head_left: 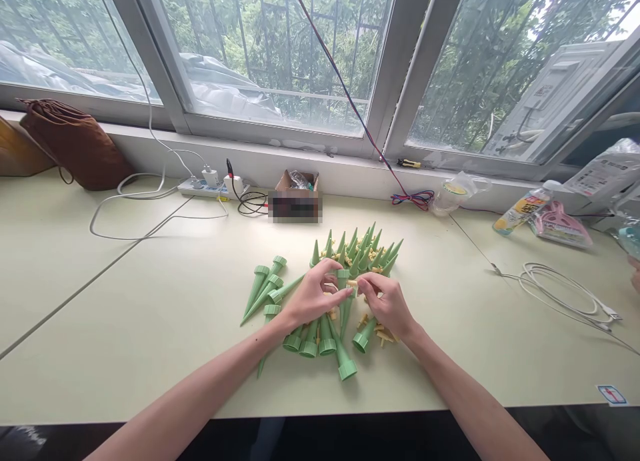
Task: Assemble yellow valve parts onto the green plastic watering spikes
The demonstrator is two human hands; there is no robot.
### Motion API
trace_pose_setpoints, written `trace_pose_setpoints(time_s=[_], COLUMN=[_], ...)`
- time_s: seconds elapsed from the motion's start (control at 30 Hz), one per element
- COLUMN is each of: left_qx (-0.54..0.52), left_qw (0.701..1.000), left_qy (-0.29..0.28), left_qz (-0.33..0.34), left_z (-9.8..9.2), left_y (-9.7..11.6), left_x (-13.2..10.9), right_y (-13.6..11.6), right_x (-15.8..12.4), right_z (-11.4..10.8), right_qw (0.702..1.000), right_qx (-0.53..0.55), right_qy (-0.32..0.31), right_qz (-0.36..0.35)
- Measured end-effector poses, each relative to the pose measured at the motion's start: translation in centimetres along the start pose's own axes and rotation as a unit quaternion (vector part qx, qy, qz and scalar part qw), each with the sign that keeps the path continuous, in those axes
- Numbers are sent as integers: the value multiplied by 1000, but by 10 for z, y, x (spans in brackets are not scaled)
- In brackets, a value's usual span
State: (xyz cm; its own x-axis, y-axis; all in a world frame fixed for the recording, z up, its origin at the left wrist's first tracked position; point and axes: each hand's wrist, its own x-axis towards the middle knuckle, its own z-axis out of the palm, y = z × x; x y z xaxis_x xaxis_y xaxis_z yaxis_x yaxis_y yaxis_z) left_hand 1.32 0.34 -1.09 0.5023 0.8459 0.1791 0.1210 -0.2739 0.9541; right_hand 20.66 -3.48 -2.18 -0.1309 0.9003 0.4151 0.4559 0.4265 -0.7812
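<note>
My left hand point(314, 294) is closed around a green cone-shaped plastic spike point(343, 294), gripping it near its wide end. My right hand point(386, 303) pinches a small yellow plastic piece point(353, 283) right at the top of that spike. Both hands hover over a heap of several green spikes point(320, 338) on the pale green table point(150, 314). Further back stands a cluster of spikes point(363, 251) with yellow parts fitted, tips pointing away from me. More plain spikes point(265, 291) lie to the left. Loose yellow pieces point(383, 334) lie under my right hand.
A small cardboard box point(296, 193) sits by the window sill, beside a power strip point(210, 184) with white cables. A brown bag point(73, 141) is far left. A white cable point(560, 291), a bottle point(523, 211) and plastic bags lie right. Another person's fingers point(635, 271) show at the right edge.
</note>
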Motion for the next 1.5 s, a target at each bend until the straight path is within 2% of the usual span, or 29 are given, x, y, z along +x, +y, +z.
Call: trace_pose_setpoints(time_s=[0.13,0.3,0.53,0.7,0.9,1.17,1.5], left_qx=[-17,-33,26,58,67,62,60], left_qw=[1000,999,999,996,996,997,997], left_qy=[3,1,11,6,2,16,18], left_qz=[-16,-28,40,61,64,50,49], left_z=[1,2,1,0,1,1,1], left_y=[-2,-3,-5,-7,-7,-6,-6], left_x=[0,1,1,1,0,1,1], right_y=[0,-1,-2,0,3,0,1], right_x=[-1,-2,-1,-1,0,-1,-2], right_z=[-2,-2,-1,-1,-1,-2,0], right_qw=[1000,1000,1000,1000,999,999,999], right_qx=[6,-3,-1,-13,-16,14,-4], right_qy=[7,-1,-11,-23,-33,-17,-33], right_qz=[13,-13,-8,-5,0,26,10])
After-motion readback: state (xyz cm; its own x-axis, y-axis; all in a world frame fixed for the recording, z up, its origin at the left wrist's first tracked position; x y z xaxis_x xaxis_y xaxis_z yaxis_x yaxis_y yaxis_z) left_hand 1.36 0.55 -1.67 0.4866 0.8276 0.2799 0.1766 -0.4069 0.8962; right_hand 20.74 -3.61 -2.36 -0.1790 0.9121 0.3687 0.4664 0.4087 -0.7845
